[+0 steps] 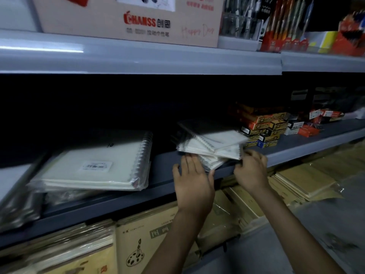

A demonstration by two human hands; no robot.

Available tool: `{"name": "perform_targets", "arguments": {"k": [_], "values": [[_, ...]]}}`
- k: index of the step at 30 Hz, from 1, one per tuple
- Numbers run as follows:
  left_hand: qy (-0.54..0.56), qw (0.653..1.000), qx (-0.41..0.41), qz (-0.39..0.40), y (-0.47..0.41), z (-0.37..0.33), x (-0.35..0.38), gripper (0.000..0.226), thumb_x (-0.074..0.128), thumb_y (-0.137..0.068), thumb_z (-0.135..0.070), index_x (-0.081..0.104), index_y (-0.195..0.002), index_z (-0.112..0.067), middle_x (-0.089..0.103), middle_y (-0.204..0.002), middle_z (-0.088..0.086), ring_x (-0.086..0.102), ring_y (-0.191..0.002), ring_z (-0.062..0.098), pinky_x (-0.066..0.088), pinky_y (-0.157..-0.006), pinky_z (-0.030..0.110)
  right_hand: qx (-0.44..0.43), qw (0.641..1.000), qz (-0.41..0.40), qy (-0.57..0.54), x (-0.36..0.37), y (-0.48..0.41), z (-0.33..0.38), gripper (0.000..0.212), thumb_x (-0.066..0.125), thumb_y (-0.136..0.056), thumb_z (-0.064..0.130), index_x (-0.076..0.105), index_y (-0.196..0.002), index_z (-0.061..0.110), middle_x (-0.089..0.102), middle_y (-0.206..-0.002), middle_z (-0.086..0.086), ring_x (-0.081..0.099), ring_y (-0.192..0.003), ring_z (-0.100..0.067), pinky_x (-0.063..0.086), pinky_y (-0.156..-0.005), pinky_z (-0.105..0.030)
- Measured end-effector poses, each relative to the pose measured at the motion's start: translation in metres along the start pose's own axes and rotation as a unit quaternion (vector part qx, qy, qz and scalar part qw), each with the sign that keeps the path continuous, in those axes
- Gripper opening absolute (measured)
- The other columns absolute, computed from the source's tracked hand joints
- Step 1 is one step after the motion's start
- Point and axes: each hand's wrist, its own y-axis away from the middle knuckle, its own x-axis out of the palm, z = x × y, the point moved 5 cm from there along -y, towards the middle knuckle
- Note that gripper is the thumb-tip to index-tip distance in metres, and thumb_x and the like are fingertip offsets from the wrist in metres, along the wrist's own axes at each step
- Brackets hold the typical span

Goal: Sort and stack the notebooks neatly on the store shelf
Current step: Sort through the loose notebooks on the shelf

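"Small notebooks [212, 146]: your loose pile of spiral-bound ones lies on the grey shelf [162, 163]. It is fanned out and crooked, and its front corner reaches the shelf's front lip."

"Both your hands are at that pile. Your left hand [192, 182] is flat with the fingers straight, and the tips touch the pile's front left edge."

"Your right hand [250, 171] is at the pile's front right corner. The fingers curl over the top with the thumb below, pinching it, though blur hides how firm the pinch is."

"Left of the pile, on the same shelf and well apart from it, you have a large notebook [94, 165] in clear wrap. Its coil binding faces the pile, there's a barcode label on the cover, and a 10 is written near the far edge. It lies on more wrapped ones."

"Just behind and to the right of the pile stands a stack of small boxes [262, 129] in orange, black and gold. More boxes trail off farther right."

"Above the pile, the upper shelf [138, 58] carries a cardboard box [126, 18] printed CHANSS. Right of that box, pens [282, 26] stand upright in holders."

"Below the pile, under the shelf, brown exercise books [138, 244] lie in stacks. One cover shows a drawn cake with a candle."
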Motion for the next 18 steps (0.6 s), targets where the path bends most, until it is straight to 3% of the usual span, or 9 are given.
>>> {"name": "perform_targets", "arguments": {"k": [2, 6, 10, 12, 15, 18], "values": [[0.024, 0.999, 0.035, -0.003, 0.012, 0.006, -0.003, 0.068, 0.038, -0.103, -0.048, 0.053, -0.149, 0.0, 0.056, -0.15, 0.02, 0.052, -0.141, 0.035, 0.039, -0.119, 0.053, 0.01, 1.0, -0.025, -0.005, -0.008, 0.021, -0.006, 0.031, 0.058, -0.093, 0.006, 0.062, -0.123, -0.003, 0.045, -0.147, -0.019, 0.033, -0.136, -0.038, 0.036, -0.109, -0.045], [0.046, 0.992, 0.117, -0.005, 0.045, 0.027, -0.023, 0.06, 0.057, -0.093, -0.037, 0.06, -0.144, -0.007, 0.057, -0.15, 0.018, 0.054, -0.14, 0.036, 0.04, -0.12, 0.052, -0.065, 0.995, -0.061, 0.034, -0.012, 0.069, 0.0, 0.049, 0.064, -0.086, 0.002, 0.062, -0.135, 0.003, 0.053, -0.141, -0.017, 0.042, -0.132, -0.036, 0.046, -0.104, -0.047], [0.099, 0.987, 0.121, -0.027, 0.084, 0.056, -0.055, 0.044, 0.065, -0.088, -0.031, 0.071, -0.128, -0.015, 0.063, -0.142, 0.014, 0.059, -0.133, 0.034, 0.048, -0.111, 0.051, -0.077, 0.993, -0.017, -0.092, -0.004, 0.1, 0.038, 0.043, 0.06, -0.091, 0.003, 0.065, -0.132, 0.012, 0.057, -0.134, -0.008, 0.055, -0.122, -0.03, 0.049, -0.1, -0.039], [0.159, 0.984, 0.073, -0.032, 0.103, 0.075, -0.077, 0.039, 0.059, -0.088, -0.035, 0.07, -0.122, -0.021, 0.066, -0.132, 0.005, 0.061, -0.123, 0.03, 0.052, -0.102, 0.045, -0.1, 0.983, -0.022, -0.153, -0.002, 0.12, 0.064, 0.04, 0.059, -0.094, 0.003, 0.065, -0.132, 0.015, 0.058, -0.133, -0.003, 0.058, -0.119, -0.024, 0.047, -0.098, -0.033], [0.248, 0.965, -0.061, -0.054, 0.118, 0.108, -0.11, 0.023, 0.053, -0.086, -0.038, 0.062, -0.105, -0.027, 0.061, -0.109, -0.007, 0.058, -0.106, 0.02, 0.048, -0.091, 0.037, -0.101, 0.957, 0.003, -0.272, 0.004, 0.146, 0.102, 0.041, 0.056, -0.097, 0.001, 0.063, -0.133, 0.018, 0.062, -0.125, 0.003, 0.06, -0.115, -0.014, 0.048, -0.093, -0.024], [0.245, 0.952, -0.144, -0.116, 0.13, 0.142, -0.142, 0.018, 0.064, -0.09, -0.026, 0.05, -0.102, -0.026, 0.05, -0.102, -0.008, 0.051, -0.1, 0.019, 0.043, -0.085, 0.036, -0.083, 0.925, 0.066, -0.366, 0.019, 0.163, 0.135, 0.042, 0.054, -0.099, -0.001, 0.061, -0.136, 0.018, 0.066, -0.121, 0.002, 0.063, -0.113, -0.013, 0.046, -0.083, -0.01]]}}
